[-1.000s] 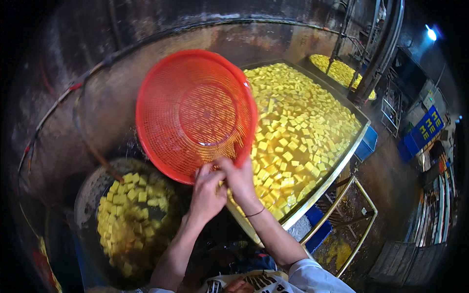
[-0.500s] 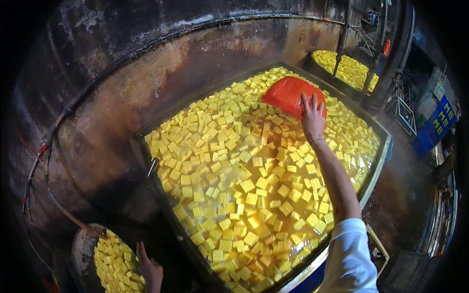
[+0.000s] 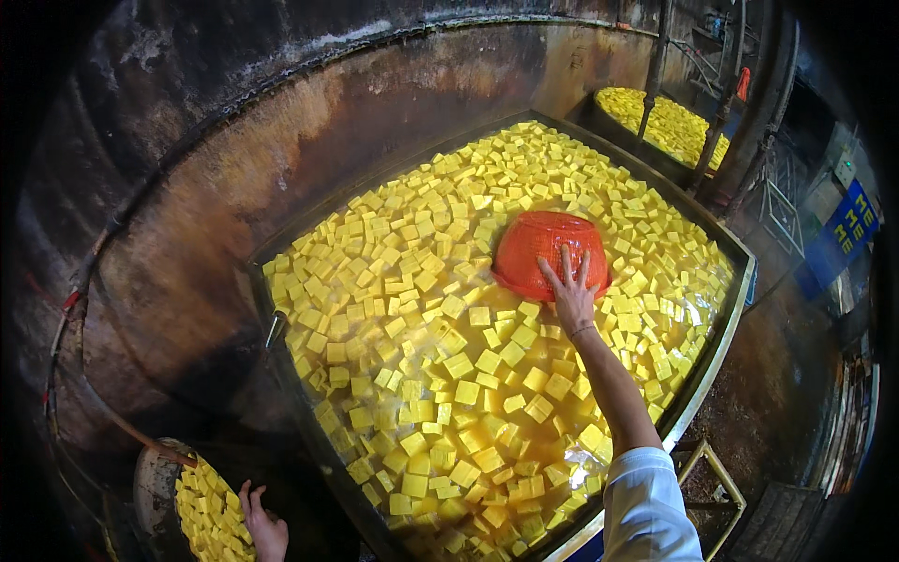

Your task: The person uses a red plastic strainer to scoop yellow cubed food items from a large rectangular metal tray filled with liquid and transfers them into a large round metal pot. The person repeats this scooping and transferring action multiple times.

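Head view: nearest to me, my left hand (image 3: 265, 525) is beside a round pot (image 3: 153, 492), with half-bent fingers, and I see nothing in them. Whether they touch the pot, I cannot tell. My right hand (image 3: 571, 298) reaches over the big tank (image 3: 710, 361), its fingers spread wide on the side of the red basket (image 3: 532, 242). A half second ago this basket was farther off, toward the far right side; now it sits nearer, bottom up, among the cubes. For the work, I judge, this means that I guide it by pressing, not by carrying; what is under it, I cannot see. The pot holds yellow cubes (image 3: 211, 510). The tank is full of similar cubes, in cloudy liquid. Farther behind, one more vat (image 3: 606, 129) also contains yellow pieces.
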`<action>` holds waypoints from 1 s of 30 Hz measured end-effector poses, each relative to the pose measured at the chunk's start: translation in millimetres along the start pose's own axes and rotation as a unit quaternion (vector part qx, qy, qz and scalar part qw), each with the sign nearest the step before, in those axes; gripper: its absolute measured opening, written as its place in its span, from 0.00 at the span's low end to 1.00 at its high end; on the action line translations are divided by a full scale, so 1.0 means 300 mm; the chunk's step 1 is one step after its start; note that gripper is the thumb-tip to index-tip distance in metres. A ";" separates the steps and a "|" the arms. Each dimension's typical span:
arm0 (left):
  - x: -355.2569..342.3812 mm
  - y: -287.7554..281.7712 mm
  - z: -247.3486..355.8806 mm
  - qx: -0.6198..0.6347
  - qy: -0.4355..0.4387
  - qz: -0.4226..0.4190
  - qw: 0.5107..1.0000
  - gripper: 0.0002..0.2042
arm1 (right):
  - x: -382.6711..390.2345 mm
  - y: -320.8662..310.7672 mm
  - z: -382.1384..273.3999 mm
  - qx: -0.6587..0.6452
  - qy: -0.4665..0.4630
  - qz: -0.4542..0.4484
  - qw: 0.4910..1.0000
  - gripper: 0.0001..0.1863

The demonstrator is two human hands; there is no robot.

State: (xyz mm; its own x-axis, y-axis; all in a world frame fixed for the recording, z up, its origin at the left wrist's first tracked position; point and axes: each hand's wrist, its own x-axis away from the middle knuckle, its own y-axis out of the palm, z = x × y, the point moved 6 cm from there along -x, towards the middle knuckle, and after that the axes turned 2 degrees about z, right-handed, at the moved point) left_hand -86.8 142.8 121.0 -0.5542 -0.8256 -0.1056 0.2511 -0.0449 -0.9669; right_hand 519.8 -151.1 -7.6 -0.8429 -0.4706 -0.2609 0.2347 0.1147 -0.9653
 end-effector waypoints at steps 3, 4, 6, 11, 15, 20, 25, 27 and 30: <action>-0.007 0.023 -0.041 -0.017 0.014 0.023 0.999 0.24 | 0.061 -0.006 0.032 0.065 0.005 0.036 0.997 0.53; -0.008 0.028 -0.045 -0.023 0.025 0.026 0.999 0.23 | 0.088 -0.003 0.048 0.069 0.008 0.021 0.997 0.53; 0.000 0.023 -0.050 -0.016 0.023 0.020 0.999 0.23 | 0.143 -0.011 0.058 0.076 0.012 -0.008 0.997 0.53; 0.006 0.046 -0.059 0.046 0.054 0.018 0.997 0.20 | 0.322 -0.008 0.090 0.091 0.053 0.000 0.994 0.51; 0.024 0.007 -0.051 0.084 0.038 -0.011 0.996 0.18 | 0.425 -0.034 0.001 0.043 0.107 -0.022 0.993 0.48; 0.021 0.010 -0.040 0.133 0.045 -0.014 0.990 0.15 | 0.553 -0.039 -0.059 0.013 0.188 -0.031 0.982 0.48; 0.033 -0.004 -0.042 0.159 0.060 0.005 0.985 0.14 | 0.627 -0.150 -0.204 -0.005 0.281 -0.131 0.951 0.50; 0.032 -0.016 -0.024 0.176 0.060 -0.014 0.982 0.14 | 0.666 -0.153 -0.211 -0.014 0.309 -0.125 0.943 0.52; 0.035 -0.032 -0.031 0.194 0.080 0.004 0.978 0.15 | 0.677 -0.168 -0.312 -0.038 0.328 -0.132 0.935 0.54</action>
State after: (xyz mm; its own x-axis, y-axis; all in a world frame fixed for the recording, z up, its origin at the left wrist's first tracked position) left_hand -102.3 139.7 126.9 -0.6607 -0.7294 -0.1776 0.5208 -0.2750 -0.8081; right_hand 291.4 -170.8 -13.2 -0.9879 0.1442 0.0576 -0.0368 0.1431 -0.9890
